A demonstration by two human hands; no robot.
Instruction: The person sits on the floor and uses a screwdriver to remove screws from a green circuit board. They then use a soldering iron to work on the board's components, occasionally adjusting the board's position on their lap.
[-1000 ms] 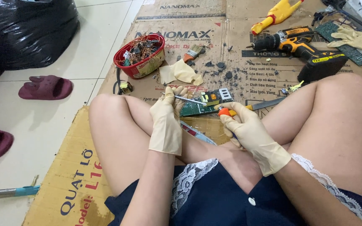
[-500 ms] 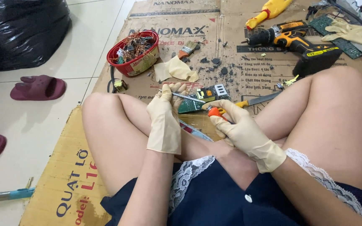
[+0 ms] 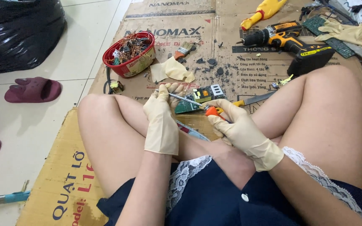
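Observation:
I sit cross-legged on flattened cardboard, both hands in cream rubber gloves. My left hand [image 3: 162, 115] steadies a green circuit board [image 3: 200, 97] with mounted parts, fingers curled at its left edge. My right hand [image 3: 239, 129] grips the orange handle of a screwdriver [image 3: 211, 111]; its metal shaft runs left across the board toward my left fingers. The board rests between my knees, partly hidden by my hands.
A red bowl [image 3: 124, 67] of copper wire scrap stands at the upper left, with a loose glove [image 3: 170, 71] and small brush [image 3: 183, 50] beside it. A yellow-black cordless drill [image 3: 292, 42], a yellow tool [image 3: 262, 10], a knife [image 3: 254, 99], slippers [image 3: 32, 89] and a black bag [image 3: 17, 29] lie around.
The view has shifted slightly; my hands stay on the board and screwdriver, with only small movement of the shaft.

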